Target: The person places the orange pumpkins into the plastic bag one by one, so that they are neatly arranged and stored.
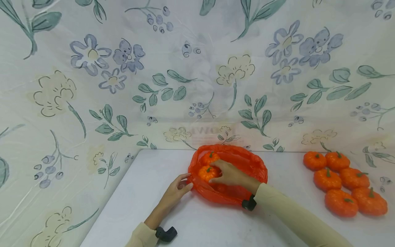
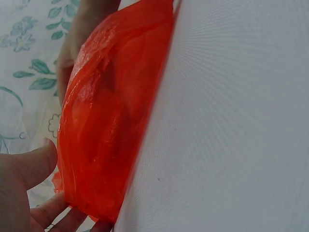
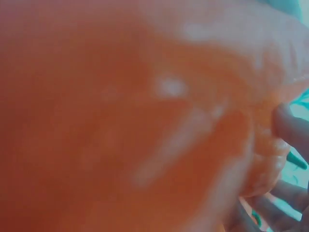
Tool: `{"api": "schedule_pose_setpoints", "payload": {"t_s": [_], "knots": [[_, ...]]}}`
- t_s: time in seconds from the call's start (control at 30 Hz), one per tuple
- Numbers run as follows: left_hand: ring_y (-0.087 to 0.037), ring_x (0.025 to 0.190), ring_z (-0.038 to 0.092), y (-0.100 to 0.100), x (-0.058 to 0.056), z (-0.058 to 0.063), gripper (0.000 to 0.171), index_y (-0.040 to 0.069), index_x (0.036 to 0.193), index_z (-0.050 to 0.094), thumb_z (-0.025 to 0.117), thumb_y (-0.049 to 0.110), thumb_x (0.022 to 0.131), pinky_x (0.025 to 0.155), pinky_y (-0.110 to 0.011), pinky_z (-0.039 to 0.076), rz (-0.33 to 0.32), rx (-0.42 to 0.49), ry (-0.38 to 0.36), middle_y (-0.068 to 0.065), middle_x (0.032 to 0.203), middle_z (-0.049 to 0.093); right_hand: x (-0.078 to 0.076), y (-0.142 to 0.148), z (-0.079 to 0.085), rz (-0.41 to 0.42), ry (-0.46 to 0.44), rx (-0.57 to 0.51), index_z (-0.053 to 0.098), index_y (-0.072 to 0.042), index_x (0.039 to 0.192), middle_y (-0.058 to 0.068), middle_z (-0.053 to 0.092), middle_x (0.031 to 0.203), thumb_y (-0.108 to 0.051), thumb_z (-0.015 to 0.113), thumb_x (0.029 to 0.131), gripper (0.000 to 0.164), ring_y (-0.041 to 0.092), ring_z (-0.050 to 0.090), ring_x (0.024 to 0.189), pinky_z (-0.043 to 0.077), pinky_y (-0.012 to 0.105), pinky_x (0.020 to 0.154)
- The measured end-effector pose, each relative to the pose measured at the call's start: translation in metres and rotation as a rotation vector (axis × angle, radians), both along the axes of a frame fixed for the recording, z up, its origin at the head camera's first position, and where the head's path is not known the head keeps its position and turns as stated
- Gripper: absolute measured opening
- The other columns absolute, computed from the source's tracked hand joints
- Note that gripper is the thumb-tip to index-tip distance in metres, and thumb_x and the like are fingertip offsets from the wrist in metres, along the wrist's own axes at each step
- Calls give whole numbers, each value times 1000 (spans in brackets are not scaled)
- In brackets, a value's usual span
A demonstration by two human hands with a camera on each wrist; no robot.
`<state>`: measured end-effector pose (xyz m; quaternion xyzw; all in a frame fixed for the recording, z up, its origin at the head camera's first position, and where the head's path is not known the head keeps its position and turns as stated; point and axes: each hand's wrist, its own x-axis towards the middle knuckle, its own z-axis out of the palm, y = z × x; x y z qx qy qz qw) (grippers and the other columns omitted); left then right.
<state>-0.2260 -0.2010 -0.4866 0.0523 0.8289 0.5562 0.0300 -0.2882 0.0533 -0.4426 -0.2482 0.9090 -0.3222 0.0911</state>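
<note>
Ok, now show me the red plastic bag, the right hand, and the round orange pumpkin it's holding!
Red plastic bag point(image 1: 216, 196): head view, its near wall.
Right hand point(image 1: 229, 172): head view, back of the hand.
Round orange pumpkin point(image 1: 205, 175): head view, side below its stem.

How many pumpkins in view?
8: two pumpkins inside the red bag, the nearer held by the right hand; six at right on the table, in three rows of two. More may be hidden in the bag.
</note>
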Motion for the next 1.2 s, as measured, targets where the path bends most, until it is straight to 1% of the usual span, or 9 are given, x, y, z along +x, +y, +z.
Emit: {"api": "schedule_pose_setpoints", "payload": {"t_s": [0.07, 0.13, 0.23, 0.37, 0.53, 0.8, 1.03, 1.13, 1.2], "knots": [[-28, 123, 57, 0, 0, 0, 52, 14, 140, 54, 69, 33, 94, 98, -37, 54, -3, 3, 8, -11, 139, 58, 0, -1, -2, -4, -3, 0, 52, -17, 143, 6, 52, 141, -44, 80, 83, 72, 23, 54, 123, 55, 44, 98], [-28, 123, 56, 0, 1, 0, 52, 14, 140, 54, 69, 33, 94, 99, -39, 53, -1, 4, 9, -10, 140, 58, 0, -2, -4, -14, -8, -1, 52, -17, 143, 6, 51, 138, -45, 79, 83, 72, 22, 55, 120, 56, 43, 98], [-26, 124, 56, -1, 1, -1, 53, 16, 140, 55, 70, 33, 93, 102, -42, 52, 10, 14, -9, -8, 141, 58, 1, -3, -7, -22, -14, -3, 53, -16, 142, 7, 50, 134, -45, 79, 83, 71, 23, 55, 118, 56, 44, 96], [-25, 124, 56, -1, 1, -3, 53, 18, 140, 55, 70, 35, 92, 101, -43, 52, 13, 13, -25, -6, 139, 59, 2, -3, -10, -25, -14, 1, 53, -16, 143, 8, 49, 136, -43, 80, 83, 71, 23, 54, 119, 57, 44, 96], [-23, 122, 56, -1, 3, -2, 52, 19, 139, 56, 70, 35, 92, 101, -44, 52, 15, 15, -26, -5, 138, 60, 3, -5, -12, -21, -23, 7, 52, -16, 143, 9, 49, 136, -41, 80, 84, 71, 24, 53, 120, 56, 45, 97], [-24, 120, 57, -4, 3, -2, 51, 16, 139, 56, 70, 31, 93, 95, -38, 54, 15, 24, -18, -8, 137, 60, 3, -8, -14, -37, -38, 16, 49, -19, 145, 8, 47, 138, -43, 79, 84, 72, 25, 52, 123, 55, 45, 98], [-24, 121, 56, -1, 2, 0, 52, 17, 140, 55, 70, 34, 93, 97, -40, 54, 11, 22, -18, -8, 138, 59, 2, -2, -12, -53, -38, -7, 47, -20, 146, 5, 48, 132, -48, 77, 83, 76, 22, 53, 117, 56, 43, 97], [-25, 122, 56, 1, 2, 2, 52, 16, 140, 55, 70, 34, 93, 97, -39, 54, 8, 24, -14, -9, 138, 59, 0, 4, -9, -53, -33, -26, 48, -20, 145, 4, 49, 129, -49, 76, 83, 74, 21, 55, 113, 57, 40, 94], [-25, 121, 56, 0, 2, 3, 52, 17, 140, 55, 70, 34, 93, 96, -37, 54, 13, 15, -14, -8, 138, 60, -2, 8, -6, -52, -26, -37, 49, -20, 144, 4, 49, 130, -48, 76, 84, 71, 20, 56, 112, 58, 39, 92]]}}
